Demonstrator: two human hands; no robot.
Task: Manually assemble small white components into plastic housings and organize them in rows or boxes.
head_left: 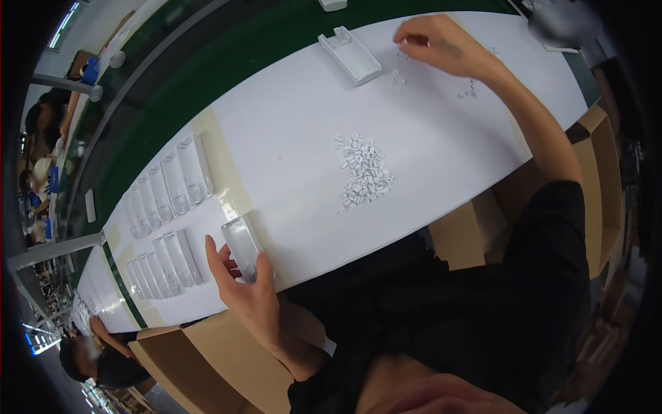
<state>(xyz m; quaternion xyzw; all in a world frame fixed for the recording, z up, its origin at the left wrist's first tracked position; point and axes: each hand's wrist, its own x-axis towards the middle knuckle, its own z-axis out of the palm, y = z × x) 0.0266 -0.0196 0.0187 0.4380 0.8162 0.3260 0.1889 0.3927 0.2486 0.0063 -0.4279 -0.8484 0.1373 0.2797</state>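
My left hand [254, 297] is at the near edge of the white table, its thumb and fingers round the sides of a white plastic tray-shaped housing [243, 243]. Far to the right, my right hand [445, 47] hovers with thumb and forefinger curled close together. Whatever may be between those fingertips is too small to make out. A few tiny clear pieces [398, 83] lie below that hand. Just left of it rests another white housing [353, 58], larger in view and with upright tabs at one end. A heap of small white plastic parts [365, 169] sits mid-table.
Two rows of white housings, a far row [169, 183] and a near row [164, 265], stand on the left. More small clear pieces [469, 90] are scattered at right. Cardboard boxes [214, 352] stand below the near edge. A co-worker [103, 359] sits at far left.
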